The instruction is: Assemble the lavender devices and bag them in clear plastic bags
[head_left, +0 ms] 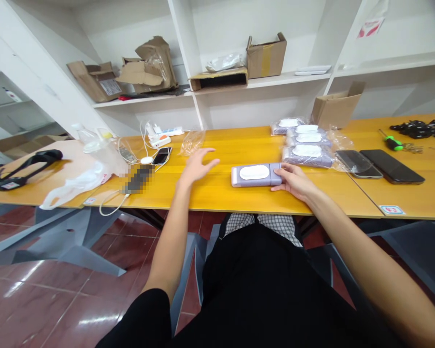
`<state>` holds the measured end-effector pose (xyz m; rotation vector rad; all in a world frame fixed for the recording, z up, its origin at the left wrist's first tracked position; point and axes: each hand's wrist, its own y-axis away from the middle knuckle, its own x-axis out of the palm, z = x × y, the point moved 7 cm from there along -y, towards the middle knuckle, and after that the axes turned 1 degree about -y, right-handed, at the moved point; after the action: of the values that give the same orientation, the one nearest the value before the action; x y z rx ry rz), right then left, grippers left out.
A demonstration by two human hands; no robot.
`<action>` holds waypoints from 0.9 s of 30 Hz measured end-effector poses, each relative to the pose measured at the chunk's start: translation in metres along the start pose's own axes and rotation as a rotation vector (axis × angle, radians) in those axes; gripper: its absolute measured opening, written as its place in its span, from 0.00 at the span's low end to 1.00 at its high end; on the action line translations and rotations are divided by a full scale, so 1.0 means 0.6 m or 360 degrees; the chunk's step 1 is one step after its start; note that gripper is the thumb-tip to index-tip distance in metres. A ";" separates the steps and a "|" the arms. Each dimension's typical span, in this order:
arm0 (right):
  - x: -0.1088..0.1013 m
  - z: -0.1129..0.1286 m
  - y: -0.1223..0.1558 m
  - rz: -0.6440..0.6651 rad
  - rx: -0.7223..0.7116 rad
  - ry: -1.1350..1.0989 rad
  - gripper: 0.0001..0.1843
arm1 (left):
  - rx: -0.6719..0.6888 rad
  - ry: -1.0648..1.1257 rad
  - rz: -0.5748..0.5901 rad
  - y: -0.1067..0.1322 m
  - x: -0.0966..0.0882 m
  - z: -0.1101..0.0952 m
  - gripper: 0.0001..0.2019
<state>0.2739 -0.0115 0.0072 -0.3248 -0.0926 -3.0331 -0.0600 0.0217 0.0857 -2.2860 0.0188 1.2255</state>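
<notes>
A flat, lavender case (255,174) with a raised white oval on top and a pale end on the left lies on the yellow table in front of me. My right hand (293,181) grips its right end, the thumb on top and the fingers around the near side. My left hand (198,166) hovers over the table to the left of the case, fingers apart, holding nothing. Behind my right hand stand several similar lavender cases (308,155) in clear plastic wrapping. A crumpled clear bag (193,143) lies just beyond my left hand.
Two dark phones, the larger phone (391,166) outermost, and a green-handled screwdriver (393,143) lie to the right. Leftward are a small phone (162,156), a white charging cable (112,212), a power strip (160,140) and a white plastic bag (76,186). Shelves with cardboard boxes (266,58) rise behind.
</notes>
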 end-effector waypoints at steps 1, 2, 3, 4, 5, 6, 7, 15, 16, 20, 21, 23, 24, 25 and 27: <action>0.000 -0.001 0.000 -0.0002 0.0001 -0.0002 0.12 | -0.0212 -0.0145 -0.0101 0.009 -0.031 0.048 0.23; -0.001 -0.001 -0.001 -0.0009 0.0003 -0.0001 0.12 | -0.0437 -0.0279 -0.0176 0.024 -0.060 0.098 0.23; -0.001 -0.001 -0.001 -0.0015 0.0005 0.0006 0.12 | -0.0651 -0.0373 -0.0226 0.042 -0.085 0.145 0.23; -0.001 -0.002 -0.001 -0.0014 0.0006 0.0018 0.12 | -0.0816 -0.0413 -0.0275 0.062 -0.106 0.188 0.23; 0.000 -0.002 -0.001 -0.0004 0.0007 0.0035 0.12 | -0.0928 -0.0408 -0.0314 0.080 -0.122 0.223 0.23; 0.001 -0.002 -0.001 0.0009 0.0005 0.0054 0.12 | -0.0974 -0.0378 -0.0375 0.095 -0.134 0.250 0.23; 0.002 -0.002 0.000 0.0025 0.0001 0.0072 0.11 | -0.0986 -0.0337 -0.0426 0.106 -0.143 0.270 0.23; 0.005 -0.004 0.003 0.0082 -0.0023 0.0088 0.10 | -0.0675 -0.0075 -0.0082 0.076 -0.088 0.239 0.17; 0.006 -0.004 0.003 0.0085 -0.0022 0.0083 0.09 | -0.0648 -0.0032 -0.0044 0.068 -0.079 0.225 0.16; 0.008 -0.002 0.003 0.0079 -0.0032 0.0080 0.09 | -0.0538 0.0065 -0.0032 0.042 -0.065 0.161 0.15; 0.008 -0.001 0.002 0.0071 -0.0034 0.0081 0.10 | -0.0495 0.0078 -0.0044 0.036 -0.065 0.143 0.15; 0.007 -0.001 0.002 0.0058 -0.0027 0.0081 0.11 | -0.0384 0.0133 -0.0058 0.023 -0.066 0.105 0.15; 0.007 -0.001 0.002 0.0055 -0.0021 0.0079 0.12 | -0.0324 0.0175 -0.0047 0.016 -0.065 0.085 0.16; 0.007 -0.001 0.002 0.0054 -0.0012 0.0077 0.13 | -0.0264 0.0218 -0.0012 0.010 -0.061 0.064 0.17; 0.007 -0.001 0.002 0.0059 0.0005 0.0070 0.15 | -0.0145 0.0287 0.0147 -0.002 -0.040 0.019 0.20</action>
<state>0.2700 -0.0133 0.0073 -0.2566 -0.0874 -3.0009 -0.0826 0.0226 0.1000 -2.4938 0.1383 1.0807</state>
